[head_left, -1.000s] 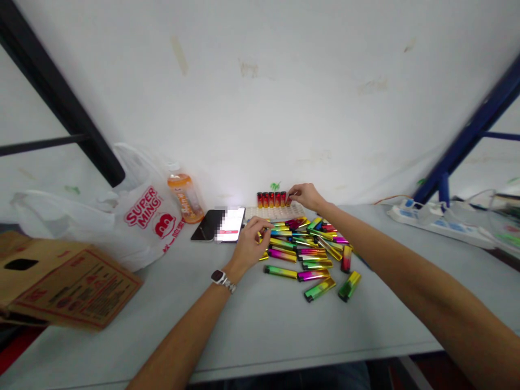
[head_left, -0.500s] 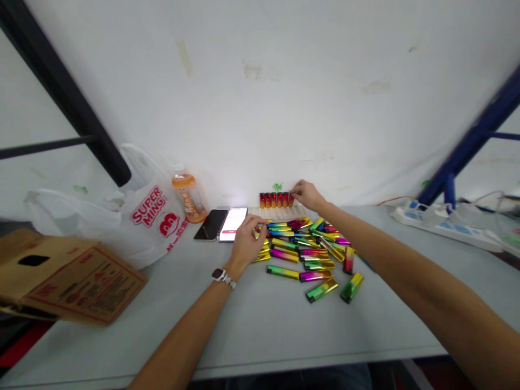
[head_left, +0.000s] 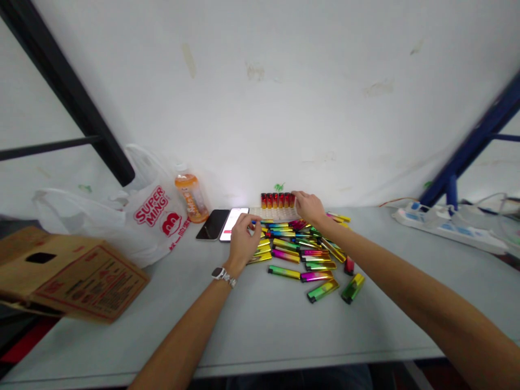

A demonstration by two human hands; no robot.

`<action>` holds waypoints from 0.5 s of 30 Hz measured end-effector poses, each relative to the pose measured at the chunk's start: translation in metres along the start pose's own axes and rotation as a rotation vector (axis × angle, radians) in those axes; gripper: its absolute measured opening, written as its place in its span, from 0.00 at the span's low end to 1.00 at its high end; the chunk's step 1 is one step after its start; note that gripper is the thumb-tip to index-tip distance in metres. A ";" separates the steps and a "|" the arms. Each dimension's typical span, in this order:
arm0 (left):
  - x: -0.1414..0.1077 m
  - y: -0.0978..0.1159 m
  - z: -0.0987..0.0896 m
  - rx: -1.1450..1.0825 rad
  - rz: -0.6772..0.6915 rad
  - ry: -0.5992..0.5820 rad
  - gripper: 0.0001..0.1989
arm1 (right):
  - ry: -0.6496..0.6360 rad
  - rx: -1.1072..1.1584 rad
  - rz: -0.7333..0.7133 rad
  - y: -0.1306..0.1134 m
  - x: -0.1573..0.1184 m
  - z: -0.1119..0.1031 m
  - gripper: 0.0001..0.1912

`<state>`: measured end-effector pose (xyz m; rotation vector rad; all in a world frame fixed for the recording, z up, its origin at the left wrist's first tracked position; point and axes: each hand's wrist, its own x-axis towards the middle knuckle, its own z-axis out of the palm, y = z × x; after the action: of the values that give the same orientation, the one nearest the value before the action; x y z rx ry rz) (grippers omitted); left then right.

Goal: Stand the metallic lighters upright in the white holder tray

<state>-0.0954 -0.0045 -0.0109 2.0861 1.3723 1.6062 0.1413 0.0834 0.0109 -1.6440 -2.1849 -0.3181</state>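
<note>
My left hand (head_left: 244, 237) is closed at the left side of a loose pile of shiny lighters (head_left: 284, 255), its thumb and fingertips pinched on a lighter (head_left: 256, 221) whose blue end shows. Most of that lighter is hidden by the fingers. At the back, a row of red and yellow lighters (head_left: 275, 200) stands upright in a pale tray with many small holes (head_left: 264, 214). My right hand (head_left: 309, 207) reaches over the pile to the row's right end, fingertips closed on the last lighter there. The pile mixes green, yellow, pink and blue metallic colours.
Two phones (head_left: 213, 225) lie left of the tray, one with a lit screen (head_left: 234, 219). Further left are an orange drink bottle (head_left: 192, 197), a white plastic bag (head_left: 148, 222) and a cardboard box (head_left: 89, 276). A power strip (head_left: 447, 227) lies at right; a wall stands behind.
My right hand has lowered slightly at the row's right end. My left hand has shifted a little left, and the blue end of a lighter now shows at its fingertips.
</note>
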 end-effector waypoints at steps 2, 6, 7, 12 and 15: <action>0.000 0.000 -0.001 0.012 -0.022 -0.014 0.06 | 0.035 0.006 -0.018 -0.003 -0.009 -0.003 0.24; 0.000 0.001 -0.001 0.026 -0.029 -0.031 0.07 | 0.072 0.147 -0.142 -0.021 -0.024 -0.009 0.18; 0.000 0.001 -0.001 0.028 -0.028 -0.032 0.06 | 0.027 0.190 -0.217 -0.029 -0.026 -0.011 0.15; 0.001 0.001 -0.002 0.037 -0.020 -0.035 0.06 | -0.317 0.198 -0.496 -0.073 -0.023 -0.026 0.16; 0.001 0.000 -0.002 0.006 0.009 -0.064 0.06 | -0.442 0.071 -0.472 -0.093 -0.014 -0.036 0.17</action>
<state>-0.0971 -0.0050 -0.0092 2.1305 1.3509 1.5266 0.0619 0.0303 0.0422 -1.2262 -2.8745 0.0069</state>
